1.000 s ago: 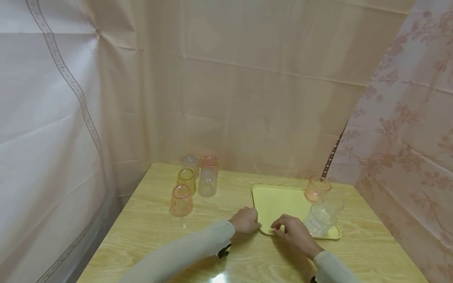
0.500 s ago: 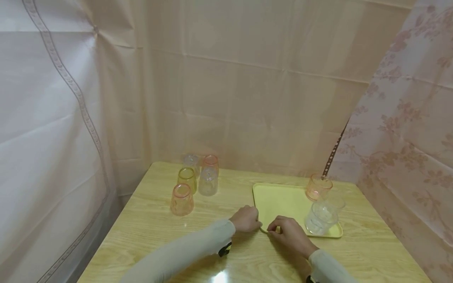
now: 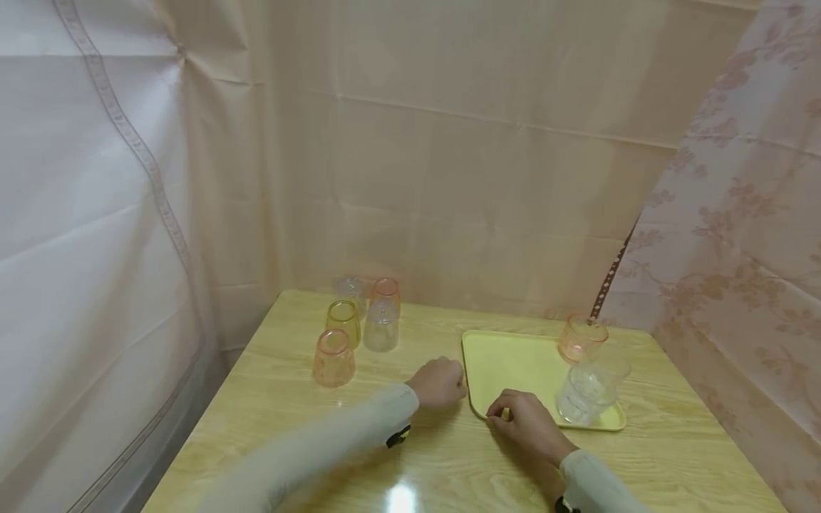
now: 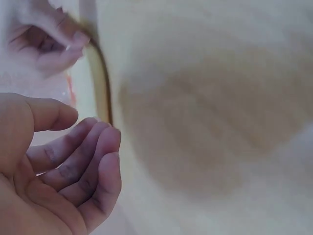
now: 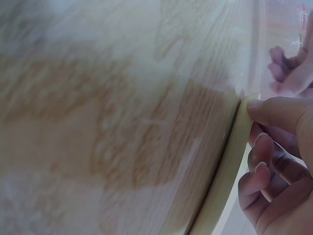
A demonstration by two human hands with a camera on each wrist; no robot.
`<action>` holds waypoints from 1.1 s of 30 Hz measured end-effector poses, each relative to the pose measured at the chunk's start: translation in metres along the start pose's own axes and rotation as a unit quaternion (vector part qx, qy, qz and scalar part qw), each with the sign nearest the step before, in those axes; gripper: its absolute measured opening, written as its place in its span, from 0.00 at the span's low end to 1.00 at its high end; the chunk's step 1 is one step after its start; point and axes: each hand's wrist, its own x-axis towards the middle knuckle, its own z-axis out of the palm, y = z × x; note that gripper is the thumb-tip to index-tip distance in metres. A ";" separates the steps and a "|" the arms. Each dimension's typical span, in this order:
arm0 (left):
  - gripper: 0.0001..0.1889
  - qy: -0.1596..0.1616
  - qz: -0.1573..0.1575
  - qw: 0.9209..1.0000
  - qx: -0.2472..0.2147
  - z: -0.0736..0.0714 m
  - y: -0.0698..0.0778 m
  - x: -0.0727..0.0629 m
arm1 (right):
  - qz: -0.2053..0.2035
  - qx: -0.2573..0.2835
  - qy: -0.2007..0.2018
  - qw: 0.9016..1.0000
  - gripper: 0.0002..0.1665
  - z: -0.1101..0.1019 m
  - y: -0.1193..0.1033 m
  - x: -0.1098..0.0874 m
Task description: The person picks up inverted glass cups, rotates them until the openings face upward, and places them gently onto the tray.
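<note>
A yellow rectangular tray [image 3: 513,365] lies on the table's right half. My right hand [image 3: 529,424] pinches its near rim close to the left corner; in the right wrist view the thumb [image 5: 274,111] presses on that rim. Beside the tray's left edge is my left hand [image 3: 439,382], fingers loosely curled. The left wrist view shows a gap between its thumb and fingers [image 4: 105,171], with nothing held. Toward the tray's right end stand an orange-tinted glass [image 3: 580,342] and clear glasses [image 3: 584,395], apparently one stacked in another.
Upturned glasses are grouped at the table's back left: a pink one [image 3: 334,360] in front, a yellow one [image 3: 343,324], another pink one [image 3: 387,288] and clear ones [image 3: 381,329]. Curtains [image 3: 449,178] hang behind the wooden table [image 3: 308,442].
My left hand has drawn away from the tray's near left corner, slightly up and left. The right hand has shifted left along the near rim and taken hold there. The glasses stay put.
</note>
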 end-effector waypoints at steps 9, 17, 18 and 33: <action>0.24 0.047 0.034 0.994 0.092 -0.047 -0.018 -0.008 | 0.013 0.011 -0.004 1.000 0.06 -0.001 0.003 0.000; 0.22 0.053 0.037 0.995 0.079 -0.079 -0.047 -0.029 | 0.019 -0.001 -0.008 1.000 0.06 0.000 -0.001 0.001; 0.21 0.056 0.038 0.995 0.079 -0.083 -0.051 -0.032 | 0.020 -0.004 -0.008 1.000 0.06 -0.001 -0.002 0.002; 0.12 0.079 0.060 0.992 0.072 -0.130 -0.081 -0.069 | 0.031 -0.005 -0.009 0.999 0.07 -0.001 -0.003 0.003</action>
